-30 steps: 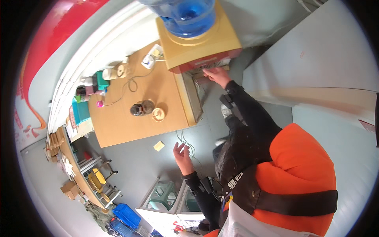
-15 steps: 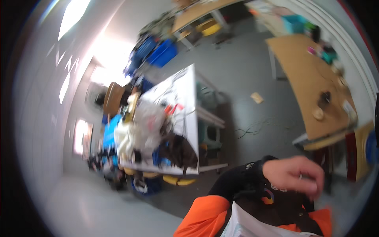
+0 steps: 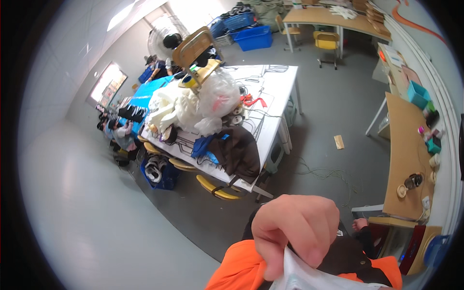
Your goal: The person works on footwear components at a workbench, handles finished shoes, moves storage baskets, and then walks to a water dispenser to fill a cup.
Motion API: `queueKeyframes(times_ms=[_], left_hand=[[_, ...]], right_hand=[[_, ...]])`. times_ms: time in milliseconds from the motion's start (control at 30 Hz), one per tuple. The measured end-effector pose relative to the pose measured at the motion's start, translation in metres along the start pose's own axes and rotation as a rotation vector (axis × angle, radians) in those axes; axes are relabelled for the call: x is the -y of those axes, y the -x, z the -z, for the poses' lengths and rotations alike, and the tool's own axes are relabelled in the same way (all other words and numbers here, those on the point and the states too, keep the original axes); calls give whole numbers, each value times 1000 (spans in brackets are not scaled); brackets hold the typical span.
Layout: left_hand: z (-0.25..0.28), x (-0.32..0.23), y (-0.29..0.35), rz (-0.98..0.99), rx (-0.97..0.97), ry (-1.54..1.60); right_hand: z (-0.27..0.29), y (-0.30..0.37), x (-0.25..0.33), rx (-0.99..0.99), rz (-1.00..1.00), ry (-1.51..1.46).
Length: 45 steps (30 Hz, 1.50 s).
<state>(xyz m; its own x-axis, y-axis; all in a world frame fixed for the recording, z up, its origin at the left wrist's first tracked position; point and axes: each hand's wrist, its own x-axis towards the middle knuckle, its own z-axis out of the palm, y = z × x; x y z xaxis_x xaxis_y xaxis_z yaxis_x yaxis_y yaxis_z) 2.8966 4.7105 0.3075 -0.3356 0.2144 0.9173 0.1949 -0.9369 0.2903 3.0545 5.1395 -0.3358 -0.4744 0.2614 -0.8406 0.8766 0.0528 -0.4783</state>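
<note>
In front of my chest my left hand is closed, thumb and bent forefinger pinching the upper tip of a thin white sheet-like piece with faint pale green marks. Its lower part runs out of the picture, and I cannot tell what it is. Lower right, at the end of a black sleeve, my right hand appears small beside a dark red piece of furniture. Its fingers look curled; whether anything is in them is too small to see. I wear an orange and dark brown garment.
Ahead stands a white table heaped with a dark brown cloth, white gloves, a clear plastic bag and an upturned chair. A wooden desk lines the right wall. Other people work far left. Cables lie on the floor.
My left hand has come left and toward me and now pinches the white piece. The view has turned, so the white table sits higher and farther right. My right hand has come into sight.
</note>
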Motion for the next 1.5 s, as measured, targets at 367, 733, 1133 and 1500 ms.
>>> queueKeyframes(times_ms=[367, 733, 1133, 1500], left_hand=[[-39, -76, 28, 90, -13, -439], [-87, -114, 38, -275, 260, -1434], [155, -82, 601, 2268, -66, -1501], [-31, -168, 753, 2287, -1166, -692]], right_hand=[[-3, -47, 120, 376, 749, 1071], [-38, -71, 173, 374, 762, 916], [-49, -104, 62, 331, 873, 1615], [-120, -57, 1, 241, 808, 1786]])
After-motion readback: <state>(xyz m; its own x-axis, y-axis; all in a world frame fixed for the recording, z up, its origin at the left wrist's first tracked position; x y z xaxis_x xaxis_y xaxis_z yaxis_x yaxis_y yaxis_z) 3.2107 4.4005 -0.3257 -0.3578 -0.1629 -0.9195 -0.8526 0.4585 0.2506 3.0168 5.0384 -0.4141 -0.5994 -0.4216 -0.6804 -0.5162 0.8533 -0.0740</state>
